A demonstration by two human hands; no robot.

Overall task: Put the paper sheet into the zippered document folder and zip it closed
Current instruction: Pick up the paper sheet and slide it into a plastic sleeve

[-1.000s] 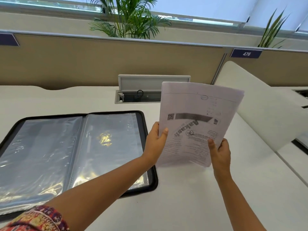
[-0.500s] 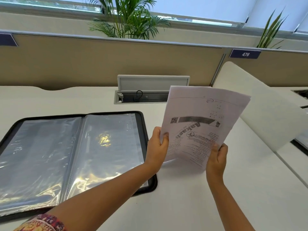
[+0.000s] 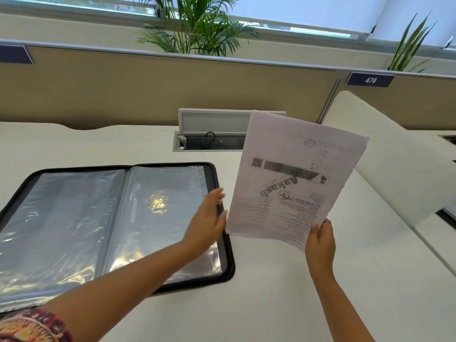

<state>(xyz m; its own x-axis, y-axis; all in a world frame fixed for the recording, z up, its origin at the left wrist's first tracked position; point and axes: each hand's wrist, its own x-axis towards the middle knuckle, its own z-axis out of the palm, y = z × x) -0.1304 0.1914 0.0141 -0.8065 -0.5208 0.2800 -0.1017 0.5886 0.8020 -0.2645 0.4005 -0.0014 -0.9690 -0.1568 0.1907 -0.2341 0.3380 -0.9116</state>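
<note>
The white printed paper sheet [image 3: 291, 183], slightly crumpled, stands right of centre, pinched by the right hand [image 3: 320, 245]. The left hand [image 3: 206, 224] hovers open over the black-rimmed zippered folder [image 3: 228, 262] with glossy plastic sleeves, lying open on the white bench [image 3: 259, 304].

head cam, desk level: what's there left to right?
Document folder, lying open → left hand, open over the folder's right edge → paper sheet, held up → right hand, gripping the sheet's lower corner.

A white table [image 3: 271, 304] meets a beige partition [image 3: 148, 90] bearing a "476" label [image 3: 370, 80]. An open cable box [image 3: 212, 141] sits in the table. Two plants [image 3: 197, 25] stand behind the partition.
</note>
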